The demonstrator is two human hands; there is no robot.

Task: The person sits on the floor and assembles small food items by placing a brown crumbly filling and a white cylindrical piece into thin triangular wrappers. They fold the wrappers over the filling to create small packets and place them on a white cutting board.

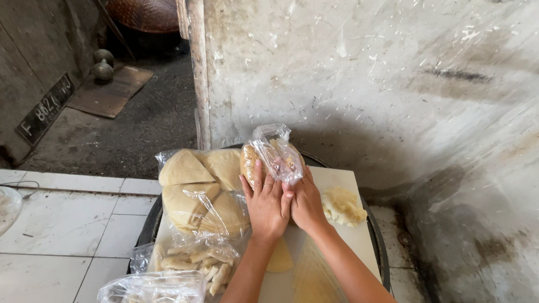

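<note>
I see my left hand [267,207] and right hand [307,203] side by side, fingers [259,185] pressed together around a small clear bag [273,157] of pale yellow rounds, held over the white board [352,234] near its far edge. Bigger bags [200,188] crowd the left; a crumbly lump [343,205] lies right, the wall [382,77] close behind.

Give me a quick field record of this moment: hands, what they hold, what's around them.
left hand: flat against the small bag
right hand: beside the left, pressed to the same bag
small bag: clear plastic, pale crackers inside, held upright on the board
board: white, lying on a dark round tray
big bag: clear, triangular crackers, left of the hands
stick bags: near edge, pale stick pieces
loose lump: pale, right of the hands
</note>
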